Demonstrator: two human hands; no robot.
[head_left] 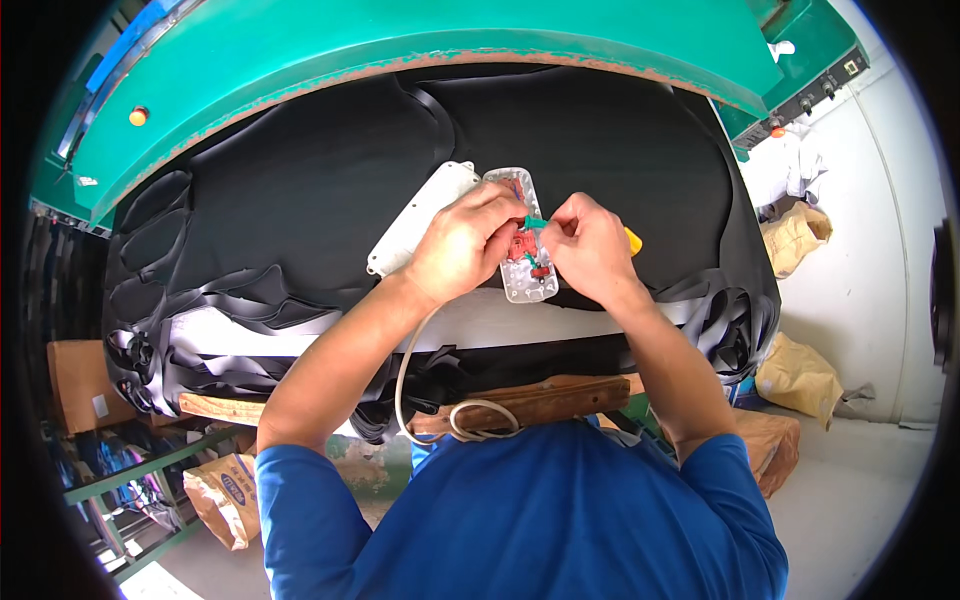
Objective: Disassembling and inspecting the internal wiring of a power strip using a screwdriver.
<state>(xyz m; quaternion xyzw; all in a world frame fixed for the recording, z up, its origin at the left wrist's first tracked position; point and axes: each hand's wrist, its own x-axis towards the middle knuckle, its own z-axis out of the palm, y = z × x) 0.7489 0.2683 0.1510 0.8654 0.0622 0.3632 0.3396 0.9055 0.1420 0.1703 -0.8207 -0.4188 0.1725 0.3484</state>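
1. While the white cover (412, 228) lies just to its left, the open casing (516, 284) sits on black sheets (290, 190).
2. Right hand (592, 248): fingertips pinched on a green piece (536, 223). Left hand (465, 238): fingertips together, their hold hidden.
3. Work looks midway: red parts (522, 243) exposed, cover unfitted.

Broad black sheeting (300, 170) forms the surface, with loose, curling black strips (260, 300) and a white band (260, 332) along its near side. On it a long white cover (418, 222) lies slanted, just beside a narrow, open pale case (530, 291).
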